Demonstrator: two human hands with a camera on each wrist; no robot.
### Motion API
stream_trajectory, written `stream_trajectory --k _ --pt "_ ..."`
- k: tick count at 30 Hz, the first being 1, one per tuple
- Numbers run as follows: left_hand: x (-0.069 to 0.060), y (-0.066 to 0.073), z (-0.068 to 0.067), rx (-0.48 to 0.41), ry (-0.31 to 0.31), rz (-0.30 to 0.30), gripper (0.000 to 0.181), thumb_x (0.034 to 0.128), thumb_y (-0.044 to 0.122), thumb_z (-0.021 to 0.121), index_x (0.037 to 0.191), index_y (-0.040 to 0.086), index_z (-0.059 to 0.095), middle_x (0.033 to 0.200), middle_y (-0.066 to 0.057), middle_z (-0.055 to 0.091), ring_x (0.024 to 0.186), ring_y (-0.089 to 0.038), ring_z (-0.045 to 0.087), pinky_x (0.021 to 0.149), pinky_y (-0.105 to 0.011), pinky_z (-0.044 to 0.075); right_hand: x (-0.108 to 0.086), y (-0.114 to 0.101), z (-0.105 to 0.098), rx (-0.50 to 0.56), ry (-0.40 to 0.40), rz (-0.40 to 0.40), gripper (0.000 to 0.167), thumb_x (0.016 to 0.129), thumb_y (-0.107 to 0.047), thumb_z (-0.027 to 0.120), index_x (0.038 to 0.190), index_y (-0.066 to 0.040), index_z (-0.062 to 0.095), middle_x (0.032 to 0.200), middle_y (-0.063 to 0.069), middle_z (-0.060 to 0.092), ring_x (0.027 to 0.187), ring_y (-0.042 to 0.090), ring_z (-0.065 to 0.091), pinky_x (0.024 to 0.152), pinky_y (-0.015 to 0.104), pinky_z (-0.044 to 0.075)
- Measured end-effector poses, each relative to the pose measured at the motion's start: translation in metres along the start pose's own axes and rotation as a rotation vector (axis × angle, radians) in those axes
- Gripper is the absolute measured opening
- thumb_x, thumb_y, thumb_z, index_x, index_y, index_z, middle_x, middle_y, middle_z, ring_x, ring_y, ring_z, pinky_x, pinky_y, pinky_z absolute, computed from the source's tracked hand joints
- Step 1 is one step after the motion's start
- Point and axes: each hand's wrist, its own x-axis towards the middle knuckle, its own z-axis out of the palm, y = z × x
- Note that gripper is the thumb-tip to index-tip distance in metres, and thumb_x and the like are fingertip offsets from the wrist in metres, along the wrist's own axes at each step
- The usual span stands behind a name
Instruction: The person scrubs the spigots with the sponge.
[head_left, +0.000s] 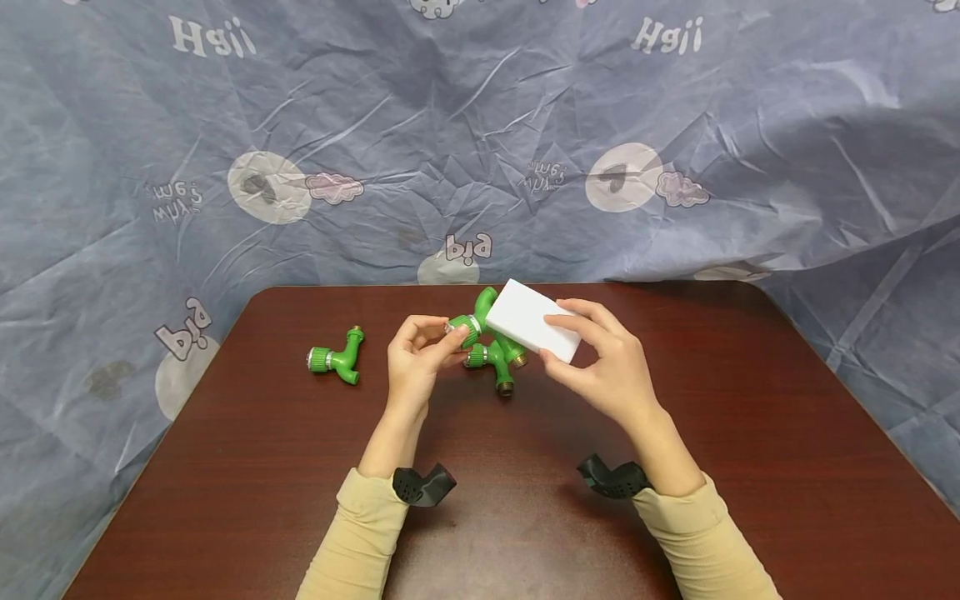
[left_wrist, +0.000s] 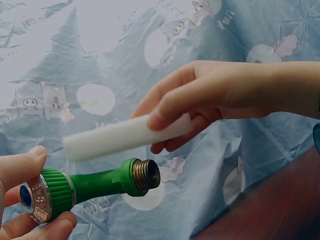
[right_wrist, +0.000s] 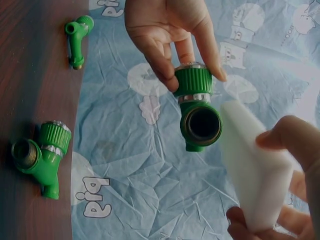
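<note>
The left hand (head_left: 414,360) pinches a green faucet (head_left: 486,307) by its ribbed knob, holding it up off the table; in the left wrist view the faucet's threaded brass end (left_wrist: 146,174) points right. A white rectangular block (head_left: 531,320) is gripped between the thumb and fingers of the right hand (head_left: 611,362). In the right wrist view the block (right_wrist: 257,167) is close beside the faucet body (right_wrist: 200,122); whether they touch I cannot tell. Below them a second green faucet (head_left: 498,360) lies on the table.
A third green faucet (head_left: 339,357) lies on the dark red-brown table (head_left: 247,483), to the left of the left hand. Behind the table hangs a wrinkled blue-grey printed cloth (head_left: 420,125). Black wrist devices (head_left: 424,486) are on both forearms.
</note>
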Motion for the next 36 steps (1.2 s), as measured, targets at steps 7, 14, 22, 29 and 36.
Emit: stream_trajectory --k 7,14,22,29,36 --pt "0.0 0.001 0.0 0.029 0.031 -0.008 0.025 0.0775 -0.005 0.072 0.098 -0.005 0.057 0.083 -0.006 0.062 0.065 -0.015 0.066 0.063 -0.036 0.057 0.0 -0.003 0.005 0.076 -0.125 -0.09 0.035 0.069 -0.014 0.077 0.103 -0.015 0.071 0.116 0.004 0.061 0.102 0.019 0.059 0.079 0.019 0.044" --pt "0.0 0.003 0.001 0.024 0.077 0.017 0.026 0.0757 -0.006 0.073 0.096 -0.005 0.058 0.083 -0.006 0.063 0.066 -0.016 0.066 0.064 -0.041 0.057 0.0 0.001 0.003 0.058 -0.138 -0.116 0.034 0.067 -0.01 0.074 0.1 -0.014 0.071 0.113 0.004 0.062 0.098 0.02 0.06 0.075 0.023 0.045" --pt "0.002 0.004 0.0 -0.019 0.081 0.049 0.023 0.0764 -0.009 0.071 0.095 -0.002 0.06 0.084 -0.007 0.063 0.068 -0.016 0.066 0.06 -0.035 0.057 0.0 0.004 0.001 -0.048 0.017 0.006 0.033 0.067 -0.012 0.075 0.099 -0.013 0.072 0.111 0.004 0.063 0.096 0.019 0.061 0.072 0.019 0.043" --pt "-0.001 0.003 0.002 -0.005 0.033 0.039 0.023 0.0765 -0.009 0.07 0.098 -0.004 0.062 0.085 -0.006 0.066 0.068 -0.015 0.066 0.062 -0.037 0.057 0.0 0.0 0.005 0.054 0.037 -0.021 0.036 0.066 -0.007 0.078 0.102 -0.012 0.072 0.114 0.007 0.062 0.102 0.023 0.059 0.082 0.016 0.042" --pt "-0.003 0.002 0.004 0.059 -0.036 0.005 0.031 0.0758 -0.007 0.071 0.105 -0.012 0.06 0.09 -0.006 0.066 0.068 -0.012 0.066 0.064 -0.032 0.057 -0.001 0.0 0.011 -0.012 -0.009 -0.051 0.038 0.067 -0.013 0.081 0.104 -0.012 0.071 0.117 0.008 0.06 0.104 0.023 0.058 0.076 0.032 0.047"
